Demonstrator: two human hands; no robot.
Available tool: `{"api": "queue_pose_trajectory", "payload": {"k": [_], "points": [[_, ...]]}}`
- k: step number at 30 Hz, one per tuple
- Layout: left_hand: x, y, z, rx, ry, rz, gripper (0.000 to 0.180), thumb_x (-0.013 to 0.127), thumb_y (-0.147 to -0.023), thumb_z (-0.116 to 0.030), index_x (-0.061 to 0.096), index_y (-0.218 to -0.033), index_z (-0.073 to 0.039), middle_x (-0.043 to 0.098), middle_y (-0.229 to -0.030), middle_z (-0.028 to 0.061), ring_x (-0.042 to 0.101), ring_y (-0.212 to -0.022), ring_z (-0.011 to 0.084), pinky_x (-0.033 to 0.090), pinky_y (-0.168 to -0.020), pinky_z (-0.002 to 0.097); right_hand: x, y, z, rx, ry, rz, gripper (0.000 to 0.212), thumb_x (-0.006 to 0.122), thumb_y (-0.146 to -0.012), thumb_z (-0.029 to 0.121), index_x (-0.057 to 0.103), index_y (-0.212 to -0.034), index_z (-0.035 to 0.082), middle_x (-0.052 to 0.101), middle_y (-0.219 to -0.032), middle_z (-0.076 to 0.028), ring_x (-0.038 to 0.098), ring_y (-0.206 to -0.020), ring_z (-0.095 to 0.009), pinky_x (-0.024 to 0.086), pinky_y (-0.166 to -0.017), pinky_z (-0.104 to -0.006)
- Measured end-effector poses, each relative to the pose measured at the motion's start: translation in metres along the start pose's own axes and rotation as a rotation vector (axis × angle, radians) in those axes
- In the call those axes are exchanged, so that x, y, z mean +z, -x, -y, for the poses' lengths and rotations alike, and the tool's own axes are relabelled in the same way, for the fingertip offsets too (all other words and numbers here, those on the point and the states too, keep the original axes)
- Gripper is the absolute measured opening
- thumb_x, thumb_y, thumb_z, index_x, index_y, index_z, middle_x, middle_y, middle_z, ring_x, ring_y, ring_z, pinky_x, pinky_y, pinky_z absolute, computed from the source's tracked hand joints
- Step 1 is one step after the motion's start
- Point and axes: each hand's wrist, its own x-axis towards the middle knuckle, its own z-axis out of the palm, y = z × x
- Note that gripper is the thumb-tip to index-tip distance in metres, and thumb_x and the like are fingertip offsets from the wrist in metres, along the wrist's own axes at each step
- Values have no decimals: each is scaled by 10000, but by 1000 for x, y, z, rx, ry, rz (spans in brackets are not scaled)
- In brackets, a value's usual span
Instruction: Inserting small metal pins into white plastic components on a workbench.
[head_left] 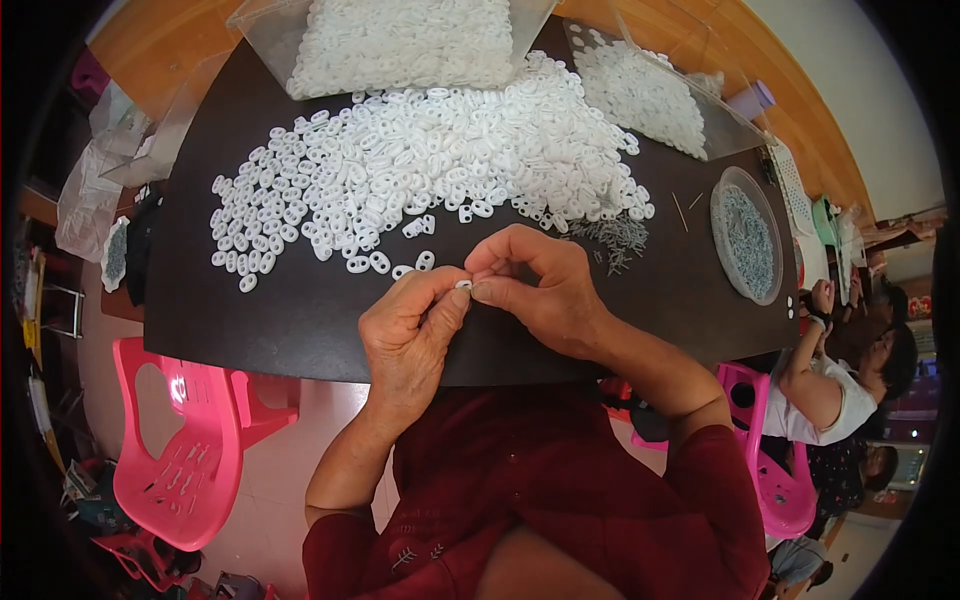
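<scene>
Close to the table's near edge, my left hand pinches a small white oval plastic piece between thumb and forefinger. My right hand meets it there, thumb and fingertips closed at the piece's right side. Whatever those fingertips grip is too small to make out. Just beyond both hands spreads a large heap of white oval pieces with two holes. A few stray white ovals lie right beside my left fingers. Small grey pins are scattered at the heap's right edge, past my right hand.
A clear bin full of white pieces stands at the back; another clear box holds whitish pieces at back right. A round tub of grey pins sits right. Pink chairs flank the dark table. Another person sits at right.
</scene>
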Motion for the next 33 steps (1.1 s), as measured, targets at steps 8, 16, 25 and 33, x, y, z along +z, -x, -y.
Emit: {"api": "queue_pose_trajectory", "payload": {"k": [8, 16, 25, 33], "points": [[1, 4, 3, 106, -105, -39, 90, 649, -833, -39, 648, -905, 15, 542, -666, 38, 484, -572, 97, 387, -516, 235, 6, 1, 0, 31, -60, 2, 162, 639, -791, 2, 601, -949, 6, 614, -839, -23, 563, -773, -70, 480, -709, -222], [-1, 5, 2, -91, 83, -5, 126, 625, -866, -66, 650, -961, 13, 584, -718, 27, 519, -594, 70, 415, -511, 197, 3, -2, 5, 54, 2, 30, 144, 627, -808, 20, 596, -947, 0, 617, -844, -30, 572, -778, -78, 484, -716, -231], [1, 3, 6, -163, 336, -88, 179, 589, -862, 3, 624, -1031, 50, 629, -785, 98, 561, -622, 110, 454, -518, 210, -2, -4, 1, 34, -84, 74, 124, 571, -876, 54, 590, -971, -23, 635, -882, -55, 594, -820, -96, 482, -740, -239], [-10, 6, 0, -178, 299, -157, 138, 588, -861, -4, 628, -985, 43, 638, -770, 104, 569, -603, 113, 457, -503, 213, 3, -7, -12, 6, 110, 19, 109, 600, -857, 65, 602, -940, -4, 631, -845, -54, 597, -794, -122, 471, -723, -247]]}}
